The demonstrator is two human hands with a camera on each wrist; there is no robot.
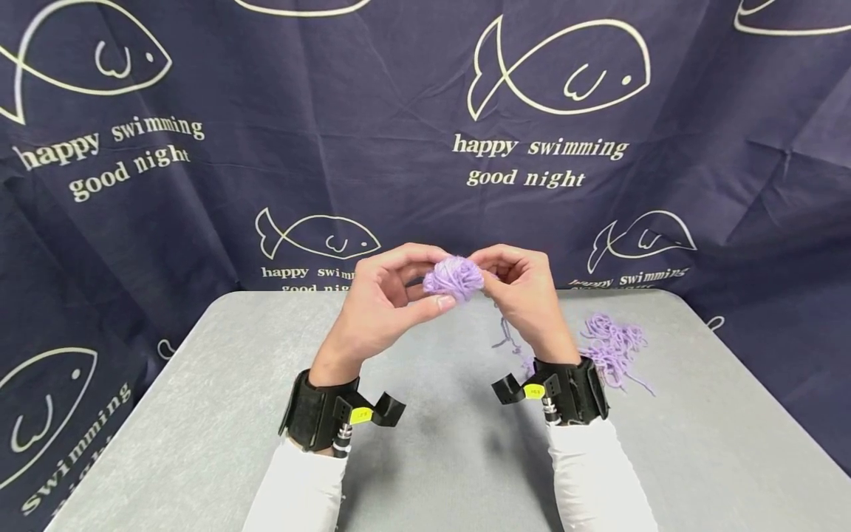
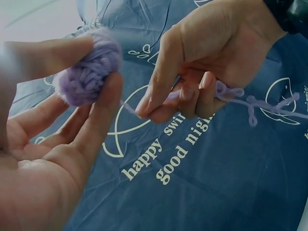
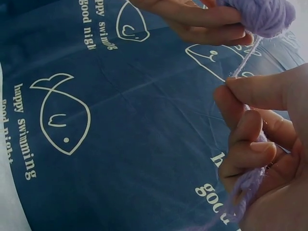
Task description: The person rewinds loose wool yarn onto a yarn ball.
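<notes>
A small ball of lilac yarn (image 1: 455,278) is held above the table between the thumb and fingers of my left hand (image 1: 382,295). In the left wrist view the wound yarn ball (image 2: 91,70) shows its crossed strands. My right hand (image 1: 525,292) pinches a strand between thumb and forefinger, close beside the ball. That short strand (image 3: 248,57) runs straight from the ball to the right fingertips. The yarn passes on through the curled right fingers, and a looped tail (image 2: 255,105) hangs out past the little-finger side.
A loose tangle of lilac yarn (image 1: 614,347) lies on the grey table (image 1: 219,414) to the right, partly behind the right wrist. A dark blue cloth (image 1: 399,111) with fish drawings hangs behind the table. Black straps with small camera mounts circle both wrists.
</notes>
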